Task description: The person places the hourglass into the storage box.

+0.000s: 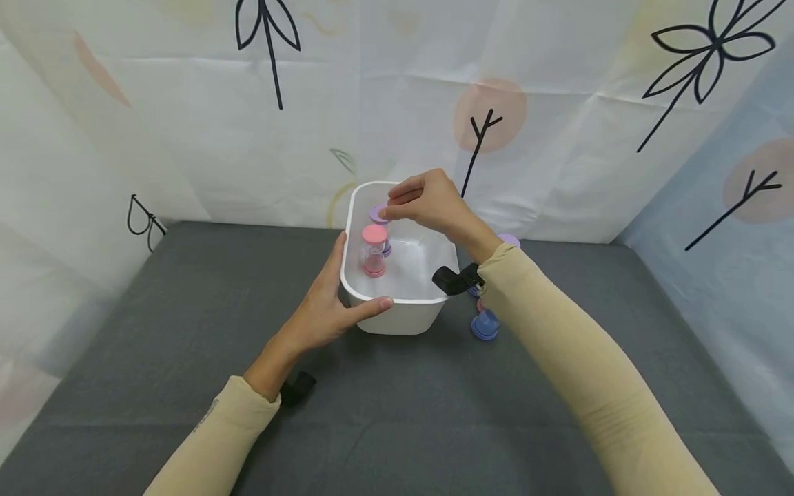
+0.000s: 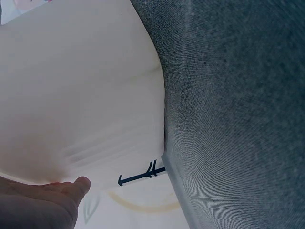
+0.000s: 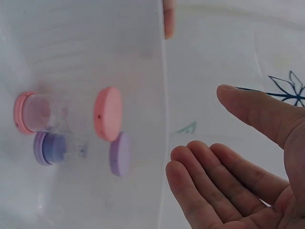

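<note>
A white plastic bin [image 1: 397, 318] stands on the dark cloth. Inside it, a pink-capped sand timer [image 1: 374, 251] and a purple-capped sand timer [image 1: 380, 213] stand upright side by side. My left hand [image 1: 319, 310] rests against the bin's near left corner, thumb along the front and straight fingers along the outer left wall; some fingers [image 2: 62, 191] show in the left wrist view. My right hand [image 1: 428, 200] hovers above the bin beside the purple cap. In the right wrist view, its thumb and fingers [image 3: 190, 191] are spread apart with nothing between them.
Right of the bin, partly behind my right forearm, lie a blue piece [image 1: 485, 325] and a purple disc-shaped top [image 1: 509, 240], with bits of pink and blue between them. A printed fabric backdrop [image 1: 397, 124] rises behind the table's far edge.
</note>
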Available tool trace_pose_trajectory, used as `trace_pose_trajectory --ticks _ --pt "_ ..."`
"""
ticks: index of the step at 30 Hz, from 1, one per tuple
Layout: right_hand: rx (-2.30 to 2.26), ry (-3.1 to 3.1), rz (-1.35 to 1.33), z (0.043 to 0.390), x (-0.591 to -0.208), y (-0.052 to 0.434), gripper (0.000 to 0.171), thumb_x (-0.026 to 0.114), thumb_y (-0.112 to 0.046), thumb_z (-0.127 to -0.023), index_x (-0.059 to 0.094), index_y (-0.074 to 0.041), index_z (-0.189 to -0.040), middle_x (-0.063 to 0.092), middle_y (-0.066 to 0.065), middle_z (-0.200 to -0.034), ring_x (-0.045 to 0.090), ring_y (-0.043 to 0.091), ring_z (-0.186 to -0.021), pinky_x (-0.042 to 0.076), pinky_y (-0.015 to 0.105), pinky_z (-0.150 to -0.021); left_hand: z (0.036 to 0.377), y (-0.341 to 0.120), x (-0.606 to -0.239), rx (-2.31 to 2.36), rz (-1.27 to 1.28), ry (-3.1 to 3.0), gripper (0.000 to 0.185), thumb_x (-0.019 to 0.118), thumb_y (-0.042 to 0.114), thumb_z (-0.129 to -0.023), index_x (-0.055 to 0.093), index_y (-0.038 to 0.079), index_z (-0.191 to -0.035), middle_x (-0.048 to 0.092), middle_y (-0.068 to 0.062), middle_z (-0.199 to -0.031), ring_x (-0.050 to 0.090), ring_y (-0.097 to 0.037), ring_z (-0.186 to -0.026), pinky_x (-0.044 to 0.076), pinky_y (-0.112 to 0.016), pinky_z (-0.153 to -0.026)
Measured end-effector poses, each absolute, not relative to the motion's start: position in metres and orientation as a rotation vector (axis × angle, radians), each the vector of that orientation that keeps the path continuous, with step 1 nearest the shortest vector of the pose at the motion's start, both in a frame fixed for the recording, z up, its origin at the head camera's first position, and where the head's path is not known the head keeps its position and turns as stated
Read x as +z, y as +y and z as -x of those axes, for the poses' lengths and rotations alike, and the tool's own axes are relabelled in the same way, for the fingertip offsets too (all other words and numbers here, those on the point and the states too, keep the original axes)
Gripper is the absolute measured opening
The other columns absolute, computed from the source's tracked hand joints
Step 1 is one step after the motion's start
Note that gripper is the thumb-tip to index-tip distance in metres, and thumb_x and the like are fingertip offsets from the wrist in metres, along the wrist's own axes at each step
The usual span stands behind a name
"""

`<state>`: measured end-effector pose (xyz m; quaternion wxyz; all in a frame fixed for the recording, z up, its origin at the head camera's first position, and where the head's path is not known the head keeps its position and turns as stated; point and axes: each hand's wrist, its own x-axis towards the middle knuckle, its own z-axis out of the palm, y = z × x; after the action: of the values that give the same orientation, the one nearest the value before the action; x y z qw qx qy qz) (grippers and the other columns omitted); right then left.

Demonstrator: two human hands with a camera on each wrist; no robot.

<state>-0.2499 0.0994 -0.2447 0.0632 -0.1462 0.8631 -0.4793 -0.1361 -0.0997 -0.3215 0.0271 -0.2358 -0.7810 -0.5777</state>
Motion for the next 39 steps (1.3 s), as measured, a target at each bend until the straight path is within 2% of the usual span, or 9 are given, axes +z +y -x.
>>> trace_pose_trajectory --ticks 12,19,25,31,39 --pt "-1.683 2.489 0.506 0.215 -0.238 0.148 0.044 0.084 -0.014 -0.085 0.069 0.000 -0.124 0.073 0.012 -0.113 0.071 0.020 -0.103 0.053 0.036 -0.095 0.138 -0.100 -0.324 -1.802 0.795 -2.353 0.107 0.084 0.012 -0.083 0.012 0.019 -0.162 0.036 -0.002 -0.155 0.039 -0.022 -0.138 0.025 -0.057 -0.114" --pt "-1.811 2.480 0.466 0.196 -0.257 0.186 0.044 0.082 -0.012 -0.087 0.068 0.002 -0.126 0.072 0.014 -0.118 0.072 0.016 -0.103 0.054 0.029 -0.090 0.138 -0.100 -0.325 -1.800 0.782 -2.354 0.107 0.085 0.013 -0.083 0.013 0.020 -0.162 0.037 0.000 -0.154 0.040 -0.019 -0.136 0.027 -0.053 -0.114" --pt "-2.011 2.376 0.476 0.181 -0.276 0.218 0.041 0.080 -0.003 -0.087 0.066 0.005 -0.125 0.074 0.009 -0.113 0.072 0.016 -0.100 0.055 0.026 -0.086 0.138 -0.100 -0.325 -1.795 0.782 -2.355 0.107 0.085 0.013 -0.082 0.014 0.022 -0.162 0.038 0.001 -0.153 0.041 -0.019 -0.135 0.028 -0.052 -0.113" --pt "-2.165 2.324 0.474 0.171 -0.293 0.247 0.040 0.077 0.006 -0.086 0.064 0.010 -0.124 0.075 0.007 -0.109 0.072 0.015 -0.101 0.053 0.023 -0.088 0.138 -0.100 -0.325 -1.799 0.775 -2.359 0.106 0.085 0.014 -0.083 0.014 0.021 -0.162 0.038 0.003 -0.153 0.041 -0.017 -0.136 0.027 -0.050 -0.114" --pt "-2.179 2.365 0.385 0.165 -0.315 0.274 0.042 0.076 0.007 -0.087 0.063 0.012 -0.126 0.076 0.004 -0.108 0.072 0.012 -0.100 0.054 0.021 -0.085 0.137 -0.100 -0.324 -1.801 0.759 -2.368 0.107 0.085 0.014 -0.082 0.013 0.020 -0.162 0.037 0.000 -0.154 0.039 -0.024 -0.138 0.026 -0.054 -0.114"
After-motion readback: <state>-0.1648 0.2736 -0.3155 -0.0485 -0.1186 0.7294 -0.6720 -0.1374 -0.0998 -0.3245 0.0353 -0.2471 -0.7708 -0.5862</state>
